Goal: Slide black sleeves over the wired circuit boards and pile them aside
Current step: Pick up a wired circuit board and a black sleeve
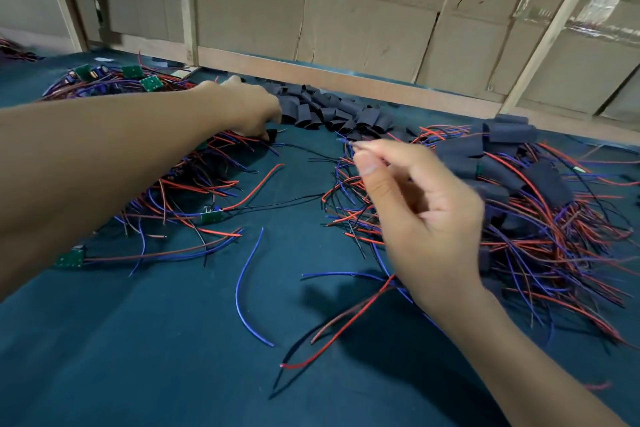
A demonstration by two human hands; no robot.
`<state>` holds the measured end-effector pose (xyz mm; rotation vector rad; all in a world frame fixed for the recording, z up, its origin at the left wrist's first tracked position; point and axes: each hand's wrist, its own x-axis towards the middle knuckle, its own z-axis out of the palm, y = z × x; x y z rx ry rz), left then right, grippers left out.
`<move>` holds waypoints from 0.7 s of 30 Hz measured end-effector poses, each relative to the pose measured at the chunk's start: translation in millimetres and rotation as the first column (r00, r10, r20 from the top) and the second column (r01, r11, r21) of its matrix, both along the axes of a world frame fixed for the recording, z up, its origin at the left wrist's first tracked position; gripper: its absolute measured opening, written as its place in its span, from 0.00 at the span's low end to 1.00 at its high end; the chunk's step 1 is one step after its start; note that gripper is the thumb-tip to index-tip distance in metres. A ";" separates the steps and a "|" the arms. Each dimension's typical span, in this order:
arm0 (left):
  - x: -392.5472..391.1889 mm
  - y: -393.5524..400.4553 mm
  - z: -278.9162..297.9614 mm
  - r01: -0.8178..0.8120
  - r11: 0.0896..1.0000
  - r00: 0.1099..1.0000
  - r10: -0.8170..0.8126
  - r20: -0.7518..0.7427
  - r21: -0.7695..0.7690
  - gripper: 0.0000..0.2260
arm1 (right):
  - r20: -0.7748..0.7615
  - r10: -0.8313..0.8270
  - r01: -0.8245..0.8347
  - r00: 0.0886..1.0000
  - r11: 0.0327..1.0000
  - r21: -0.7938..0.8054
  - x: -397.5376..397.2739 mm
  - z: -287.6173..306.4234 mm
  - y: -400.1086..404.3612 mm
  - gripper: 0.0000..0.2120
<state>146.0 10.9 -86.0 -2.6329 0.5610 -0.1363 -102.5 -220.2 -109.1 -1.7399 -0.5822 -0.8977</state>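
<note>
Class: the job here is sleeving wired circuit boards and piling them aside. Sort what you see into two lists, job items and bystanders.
Job items: left hand, holding a black sleeve; right hand, pinching wires; loose sleeves; bare boards; sleeved pile.

Bystanders: cardboard boxes; wooden frame; green cloth.

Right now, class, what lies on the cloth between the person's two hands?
In the head view, loose wires on bare green cloth lie between the left hand and right hand.
</note>
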 end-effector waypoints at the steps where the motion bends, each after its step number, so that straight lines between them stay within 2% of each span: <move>1: 1.0 -0.7 1.3 -0.039 0.999 0.998 0.038 -0.045 -0.030 0.15 | -0.028 -0.004 0.004 1.000 1.000 -0.026 1.1 -3.4 1.2 0.05; 3: 0.7 -1.4 5.3 -0.094 0.990 0.991 0.083 -0.109 -0.101 0.11 | -0.067 -0.028 0.023 0.997 0.996 -0.084 4.1 -10.4 2.2 0.05; 5: -0.5 -2.3 7.9 -0.090 0.990 0.993 0.081 -0.092 -0.106 0.06 | -0.067 -0.066 0.055 0.996 0.986 -0.155 7.1 -16.0 2.5 0.05; 9: -6.0 -4.7 9.8 0.016 0.998 1.000 -0.015 -0.019 0.055 0.06 | -0.083 -0.129 0.104 0.988 0.962 -0.253 11.9 -22.8 1.1 0.07; 12: -6.2 -6.9 13.1 0.024 0.997 1.000 -0.023 -0.015 0.072 0.07 | -0.124 -0.151 0.115 0.981 0.959 -0.258 14.5 -25.1 -0.1 0.07; 16: -0.8 -6.3 15.3 -0.072 0.995 0.990 0.062 -0.127 -0.071 0.13 | -0.115 -0.200 0.151 0.973 0.930 -0.335 16.4 -25.9 2.7 0.07; 18: 1.7 -4.8 15.2 -0.115 0.981 0.973 0.080 -0.215 -0.155 0.19 | -0.196 -0.205 0.115 0.959 0.914 -0.389 16.4 -26.7 3.4 0.09; 21: 6.0 -0.6 13.2 -0.142 0.948 0.955 0.056 -0.292 -0.284 0.19 | -0.255 -0.276 0.087 0.927 0.817 -0.570 19.3 -28.6 4.2 0.12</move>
